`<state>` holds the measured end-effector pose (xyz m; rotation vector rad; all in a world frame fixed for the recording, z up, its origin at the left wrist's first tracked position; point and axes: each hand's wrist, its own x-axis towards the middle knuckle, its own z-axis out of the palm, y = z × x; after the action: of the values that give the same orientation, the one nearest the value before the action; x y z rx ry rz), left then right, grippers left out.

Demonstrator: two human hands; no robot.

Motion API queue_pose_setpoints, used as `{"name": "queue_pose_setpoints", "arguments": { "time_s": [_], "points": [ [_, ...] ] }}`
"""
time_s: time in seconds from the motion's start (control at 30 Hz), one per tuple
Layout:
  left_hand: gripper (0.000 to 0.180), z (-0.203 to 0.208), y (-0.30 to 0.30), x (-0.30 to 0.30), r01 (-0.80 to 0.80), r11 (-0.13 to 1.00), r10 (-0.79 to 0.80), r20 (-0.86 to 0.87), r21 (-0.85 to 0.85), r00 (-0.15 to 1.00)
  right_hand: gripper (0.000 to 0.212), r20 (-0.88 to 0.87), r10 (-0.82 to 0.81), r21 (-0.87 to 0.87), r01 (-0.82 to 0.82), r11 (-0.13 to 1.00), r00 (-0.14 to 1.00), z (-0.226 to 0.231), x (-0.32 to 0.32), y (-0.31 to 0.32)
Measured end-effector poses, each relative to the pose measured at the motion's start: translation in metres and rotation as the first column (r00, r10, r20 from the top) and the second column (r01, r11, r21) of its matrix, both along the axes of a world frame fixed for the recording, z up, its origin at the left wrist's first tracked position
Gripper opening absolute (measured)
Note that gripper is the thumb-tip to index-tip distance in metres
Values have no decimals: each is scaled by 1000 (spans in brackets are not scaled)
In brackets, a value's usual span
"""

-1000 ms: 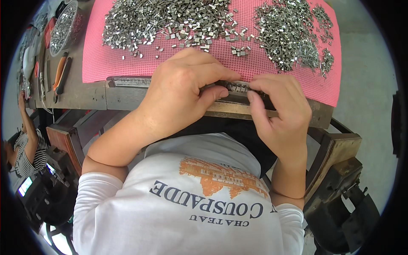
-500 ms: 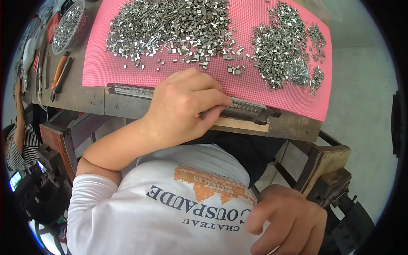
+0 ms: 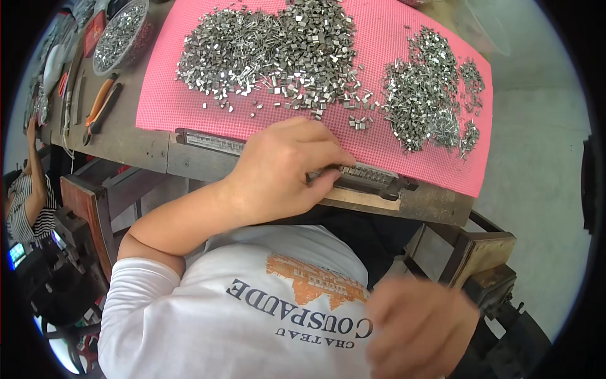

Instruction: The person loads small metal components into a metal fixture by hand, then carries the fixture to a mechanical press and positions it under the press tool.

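my left hand (image 3: 284,167) bends over the dark metal rail (image 3: 363,183), thumb and forefinger at its row of small metal pieces (image 3: 374,173); i can't tell whether they pinch one. my right hand (image 3: 420,328), blurred, is well apart, in front of my white shirt (image 3: 221,303); its grip i can't make out. the rail lies along the table's (image 3: 142,148) front edge, beside the pink mat (image 3: 189,120) with two big heaps of metal bits (image 3: 278,57).
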<state>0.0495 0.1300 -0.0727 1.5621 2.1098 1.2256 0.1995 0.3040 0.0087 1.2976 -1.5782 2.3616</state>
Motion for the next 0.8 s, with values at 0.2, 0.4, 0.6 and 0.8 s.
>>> {"name": "queue_pose_setpoints", "arguments": {
  "time_s": [0.2,0.4,0.6,0.8],
  "points": [
    [23,13,-7,-35,-190,982,189,-96,2,977,11,-273,-937,676,736,-25,219,-42,-16,-2],
    [14,7,-4,-38,-158,987,149,-223,-23,963,12,-539,-807,686,682,-254,242,-80,-30,7],
    [8,9,0,-36,-121,990,88,-358,-72,929,13,-607,-735,692,657,-300,303,-76,-36,4],
    [11,8,7,-40,-33,997,-3,-433,-75,901,14,-571,-769,684,685,-251,288,-83,-37,6]
  ]
}}
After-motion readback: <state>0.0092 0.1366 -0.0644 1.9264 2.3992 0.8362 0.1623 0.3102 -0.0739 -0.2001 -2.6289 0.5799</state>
